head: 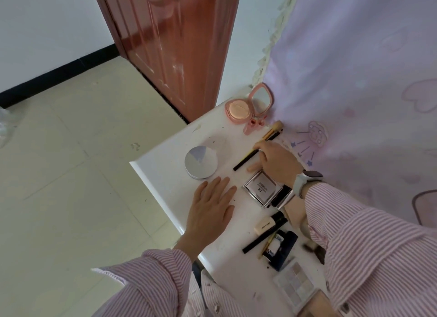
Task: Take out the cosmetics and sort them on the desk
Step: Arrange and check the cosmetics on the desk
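Note:
On the white desk (pixel 165 174) my left hand (pixel 212 205) rests flat with straight fingers, just below a round silver compact (pixel 201 163). Farther back, my right hand (pixel 276 160) grips a makeup brush (pixel 257 148) with a black and gold handle that lies diagonally. A square silver compact (pixel 262 189) sits below that hand. An open pink cushion compact (pixel 248 105) with a mirror stands at the far end, with a small pink item (pixel 251 127) beside it. Nearer me lie a cream tube (pixel 268 224), a black pencil (pixel 262 240), a dark blue tube (pixel 282 250) and an eyeshadow palette (pixel 295 286).
A lilac patterned curtain (pixel 354 80) hangs along the desk's right side. A brown door (pixel 170 44) stands behind the desk. Pale tiled floor (pixel 71 174) lies to the left, past the desk's rounded edge.

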